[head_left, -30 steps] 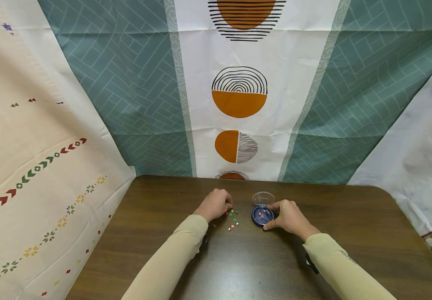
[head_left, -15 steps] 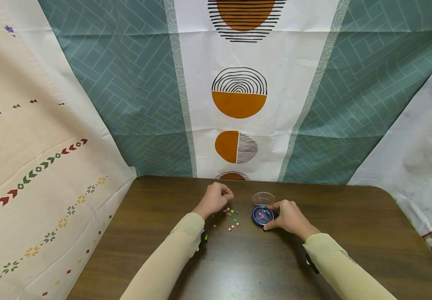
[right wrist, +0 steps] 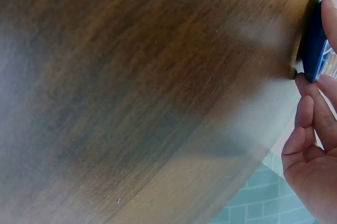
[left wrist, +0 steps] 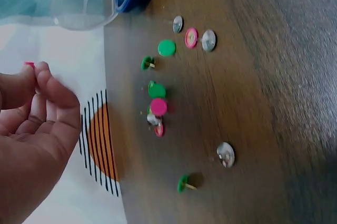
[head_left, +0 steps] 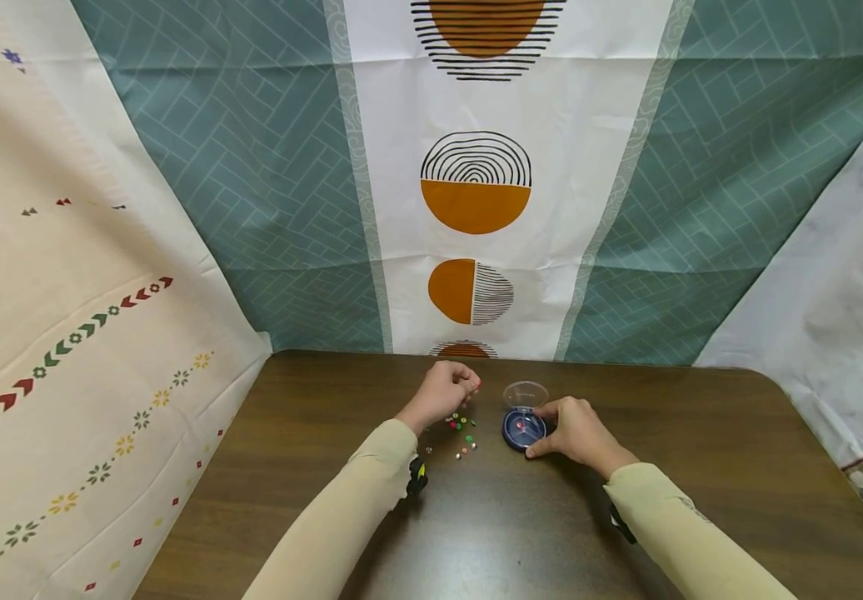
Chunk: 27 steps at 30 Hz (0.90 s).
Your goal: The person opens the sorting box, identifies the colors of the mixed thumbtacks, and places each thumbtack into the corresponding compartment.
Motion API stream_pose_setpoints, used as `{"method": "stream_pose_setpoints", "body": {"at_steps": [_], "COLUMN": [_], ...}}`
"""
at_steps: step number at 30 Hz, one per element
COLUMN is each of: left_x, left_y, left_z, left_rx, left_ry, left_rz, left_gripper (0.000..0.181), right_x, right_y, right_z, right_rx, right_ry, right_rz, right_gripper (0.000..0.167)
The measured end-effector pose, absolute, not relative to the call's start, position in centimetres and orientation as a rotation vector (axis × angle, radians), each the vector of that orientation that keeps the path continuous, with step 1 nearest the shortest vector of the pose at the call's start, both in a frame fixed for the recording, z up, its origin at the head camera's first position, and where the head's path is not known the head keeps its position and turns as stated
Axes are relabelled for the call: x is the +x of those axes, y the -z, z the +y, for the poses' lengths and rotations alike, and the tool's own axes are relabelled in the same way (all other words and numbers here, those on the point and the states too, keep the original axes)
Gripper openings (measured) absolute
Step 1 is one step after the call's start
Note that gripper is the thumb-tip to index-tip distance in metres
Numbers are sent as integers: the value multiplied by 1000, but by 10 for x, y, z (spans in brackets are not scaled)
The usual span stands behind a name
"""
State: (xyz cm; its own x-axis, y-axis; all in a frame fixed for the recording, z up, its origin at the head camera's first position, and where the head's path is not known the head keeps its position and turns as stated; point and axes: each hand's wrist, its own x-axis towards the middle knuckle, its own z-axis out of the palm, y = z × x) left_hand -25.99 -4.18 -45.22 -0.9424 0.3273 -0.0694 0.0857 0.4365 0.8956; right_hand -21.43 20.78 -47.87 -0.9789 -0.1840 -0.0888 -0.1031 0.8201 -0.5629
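My left hand (head_left: 442, 395) is raised above the table, left of a round blue case. It pinches a pink thumbtack (left wrist: 29, 64) between thumb and fingertip; only the tack's edge shows in the left wrist view. On the tabletop below lie loose thumbtacks: green (left wrist: 167, 48), pink (left wrist: 158, 106) and silver (left wrist: 209, 40). The round blue case (head_left: 508, 437) has inner dividers, and its clear lid (head_left: 526, 388) is hinged up at the back. A small pink piece is inside. My right hand (head_left: 580, 435) grips the case's right side with thumb and fingers.
The brown wooden table (head_left: 671, 433) ends at a patterned curtain (head_left: 296, 208) behind. A cream cloth (head_left: 87, 350) hangs at the left and a whitish one (head_left: 836, 292) at the right. One silver tack (left wrist: 226, 154) and one green tack (left wrist: 182, 183) lie apart from the others.
My left hand has risen from the loose thumbtacks and moved right toward the blue case, with a pink thumbtack now visible at its fingertips. My right hand stays on the case.
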Motion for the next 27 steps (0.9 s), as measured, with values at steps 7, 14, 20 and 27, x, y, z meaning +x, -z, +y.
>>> {"method": "stream_pose_setpoints", "body": {"at_steps": [7, 14, 20, 27], "left_x": [-255, -254, -250, -246], "left_y": [451, 460, 460, 464], "left_z": [-22, -4, 5, 11], "left_rx": [500, 594, 628, 711], "left_ry": [-1313, -1195, -1099, -794], "left_rz": [2606, 2686, 2728, 2820], "left_gripper": [18, 15, 14, 13], "right_x": [-215, -214, -214, -214], "right_y": [478, 478, 479, 479], "right_z": [208, 207, 207, 207], "right_rx": [-234, -243, -269, -269], "right_ry": [880, 881, 875, 885], "right_rz": [2868, 2876, 2900, 2904], "right_gripper": [75, 72, 72, 72]}}
